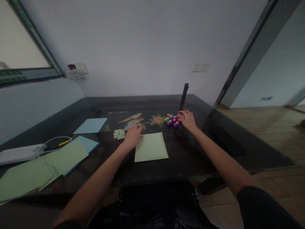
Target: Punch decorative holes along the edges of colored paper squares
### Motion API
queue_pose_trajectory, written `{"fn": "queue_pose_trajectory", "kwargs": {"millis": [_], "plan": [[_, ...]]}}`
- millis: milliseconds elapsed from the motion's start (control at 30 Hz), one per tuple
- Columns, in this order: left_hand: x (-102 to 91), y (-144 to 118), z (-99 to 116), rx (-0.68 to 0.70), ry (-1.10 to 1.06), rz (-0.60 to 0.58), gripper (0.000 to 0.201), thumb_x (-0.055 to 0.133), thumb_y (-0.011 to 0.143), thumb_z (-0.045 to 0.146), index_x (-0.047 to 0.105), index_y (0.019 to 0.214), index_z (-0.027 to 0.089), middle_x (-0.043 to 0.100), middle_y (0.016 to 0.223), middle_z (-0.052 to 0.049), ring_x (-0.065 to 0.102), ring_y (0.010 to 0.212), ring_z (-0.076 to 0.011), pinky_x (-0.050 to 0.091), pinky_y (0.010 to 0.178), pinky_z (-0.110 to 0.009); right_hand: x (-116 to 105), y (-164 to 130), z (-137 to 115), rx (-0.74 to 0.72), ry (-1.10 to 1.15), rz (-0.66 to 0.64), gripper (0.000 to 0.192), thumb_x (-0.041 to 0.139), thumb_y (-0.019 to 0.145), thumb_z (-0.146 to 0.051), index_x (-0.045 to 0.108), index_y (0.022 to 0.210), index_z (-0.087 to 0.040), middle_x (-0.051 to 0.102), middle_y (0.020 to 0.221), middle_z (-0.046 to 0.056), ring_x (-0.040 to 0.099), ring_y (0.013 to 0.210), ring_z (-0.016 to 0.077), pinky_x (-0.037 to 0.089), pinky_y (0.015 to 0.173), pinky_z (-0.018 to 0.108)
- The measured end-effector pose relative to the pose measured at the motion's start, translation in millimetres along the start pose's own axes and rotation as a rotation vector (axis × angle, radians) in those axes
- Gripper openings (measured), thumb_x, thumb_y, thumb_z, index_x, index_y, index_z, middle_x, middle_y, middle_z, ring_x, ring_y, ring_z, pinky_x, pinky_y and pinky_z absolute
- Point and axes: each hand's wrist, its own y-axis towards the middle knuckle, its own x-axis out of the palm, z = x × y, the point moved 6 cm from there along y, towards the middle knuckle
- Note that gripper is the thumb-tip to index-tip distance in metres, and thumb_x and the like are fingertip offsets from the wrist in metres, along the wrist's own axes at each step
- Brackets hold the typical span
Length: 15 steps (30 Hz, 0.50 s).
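— Pale green paper (151, 147) with punched holes along two edges is seen flat on the dark tabletop (190, 159), at the centre. What is it touched by?

— Its upper left corner, at 10 o'clock, is pressed by the left hand (132, 136), fingers loosely curled and laid down on the sheet.

— And the right hand (188, 120)?

— It is laid at 2 o'clock from the sheet, fingers spread over a cluster of small round punches (172, 120) in red, purple and green. Whether one is gripped cannot be told.

— What else is seen nearby?

— A little heap of pale cut-outs (119, 134) is seen just left of the left hand. Further out at 9 o'clock, blue sheets (90, 125) and green sheets (64, 157) are spread, with a white power strip (20, 153) and its cable at the edge. A dark upright stand (184, 95) is set behind the punches at 12 o'clock.
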Motion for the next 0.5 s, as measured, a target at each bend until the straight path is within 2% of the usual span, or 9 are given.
{"fn": "queue_pose_trajectory", "kwargs": {"millis": [100,167,267,400,500], "plan": [[-1.9,8.2,28.3,0.144,-0.100,0.058,0.027,0.054,0.079,0.019,0.059,0.105,0.021,0.054,0.115,-0.009,0.049,0.112,-0.0239,0.039,0.097,-0.041,12.7,13.1,21.8,0.079,-0.103,-0.080,0.045,0.039,0.090,-0.048,0.057,0.123,-0.024,0.048,0.131,0.013,0.040,0.120,0.0333,0.034,0.096,0.053],[0.9,20.2,56.7,0.273,-0.127,0.055,0.025,0.052,0.081,0.022,0.059,0.105,0.021,0.053,0.116,-0.009,0.048,0.113,-0.0229,0.039,0.098,-0.040,24.0,14.3,25.0,0.059,-0.149,-0.142,0.050,0.039,0.088,-0.055,0.053,0.127,-0.027,0.045,0.135,0.012,0.036,0.124,0.0349,0.030,0.097,0.058],[7.1,51.8,99.1,0.393,-0.083,0.097,0.028,0.049,0.083,0.023,0.058,0.110,0.023,0.050,0.124,-0.007,0.043,0.117,-0.0235,0.038,0.099,-0.040,36.2,12.5,21.7,-0.008,-0.222,-0.202,0.056,0.039,0.085,-0.062,0.049,0.131,-0.031,0.041,0.140,0.010,0.028,0.130,0.0363,0.022,0.099,0.066],[23.4,108.4,132.3,0.365,-0.048,0.154,0.032,0.043,0.087,0.026,0.056,0.116,0.021,0.048,0.128,-0.010,0.040,0.119,-0.0262,0.039,0.097,-0.043,39.3,11.0,19.2,-0.039,-0.252,-0.235,0.053,0.032,0.089,-0.060,0.050,0.129,-0.031,0.045,0.138,0.010,0.034,0.127,0.0330,0.026,0.099,0.061],[46.0,142.9,135.9,0.242,-0.078,0.088,0.033,0.040,0.089,0.027,0.056,0.117,0.021,0.043,0.134,-0.012,0.035,0.123,-0.0283,0.037,0.099,-0.047,36.1,8.5,17.6,-0.061,-0.256,-0.232,0.049,0.029,0.092,-0.054,0.054,0.126,-0.029,0.049,0.132,0.010,0.042,0.120,0.0294,0.033,0.097,0.053]]}}
